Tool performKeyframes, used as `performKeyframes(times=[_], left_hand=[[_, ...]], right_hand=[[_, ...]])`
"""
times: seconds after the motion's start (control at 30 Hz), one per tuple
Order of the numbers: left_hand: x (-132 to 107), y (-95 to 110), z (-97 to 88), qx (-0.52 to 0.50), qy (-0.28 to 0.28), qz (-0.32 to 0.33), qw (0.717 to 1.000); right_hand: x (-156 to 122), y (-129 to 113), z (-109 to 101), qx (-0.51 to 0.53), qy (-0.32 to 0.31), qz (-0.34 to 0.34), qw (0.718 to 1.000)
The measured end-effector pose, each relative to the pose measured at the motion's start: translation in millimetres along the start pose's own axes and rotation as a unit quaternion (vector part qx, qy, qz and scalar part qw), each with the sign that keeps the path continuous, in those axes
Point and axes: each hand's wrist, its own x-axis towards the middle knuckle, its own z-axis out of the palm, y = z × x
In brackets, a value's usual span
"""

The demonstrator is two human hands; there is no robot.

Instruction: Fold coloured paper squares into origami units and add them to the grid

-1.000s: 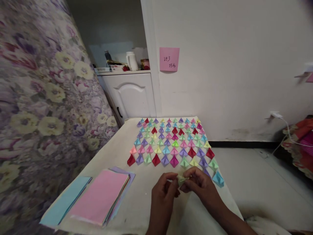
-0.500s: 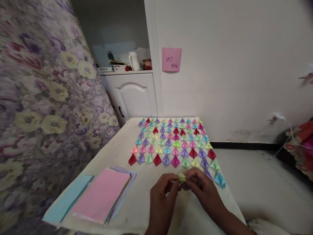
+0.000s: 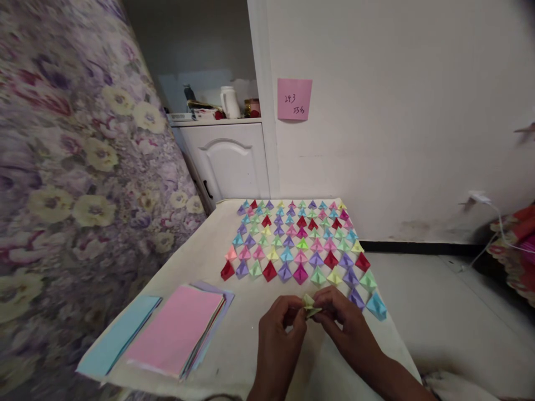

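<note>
Between my two hands is a small pale yellow folded paper piece (image 3: 310,305), with corners sticking up and out to the right. My left hand (image 3: 284,326) pinches its left side between thumb and fingers. My right hand (image 3: 340,314) grips the right side, its fingertips partly hiding the paper. Just beyond the hands, rows of folded paper pieces in many colours cover the far part of the table; a magenta piece (image 3: 300,273) lies nearest ahead. To the right of my right hand sit a purple piece (image 3: 356,299) and a blue piece (image 3: 377,306).
A stack of coloured paper with a pink sheet (image 3: 178,328) on top lies at the table's left, beside a blue paper stack (image 3: 119,334). A floral curtain (image 3: 83,184) hangs along the left. Behind stand a white cabinet (image 3: 232,161) and a wall with a pink note (image 3: 294,100).
The yellow paper has opened out a little, with a corner now pointing right. Both hands keep their pinch and have shifted only slightly.
</note>
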Motion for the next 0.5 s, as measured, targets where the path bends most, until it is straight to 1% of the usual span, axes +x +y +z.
performKeyframes(times=[0.17,0.33,0.5], left_hand=[[-0.3,-2.0,-0.1,0.019,0.017,0.003,1.0],[-0.5,-4.6,0.0,0.026,0.014,-0.008,1.0],[-0.5,-2.1,-0.1,0.026,0.013,-0.015,0.999]], right_hand=[[-1.1,2.1,1.2,-0.001,-0.005,0.008,1.0],[-1.1,0.7,0.7,0.003,-0.011,0.017,1.0],[0.2,-1.1,0.0,0.004,-0.017,0.046,0.999]])
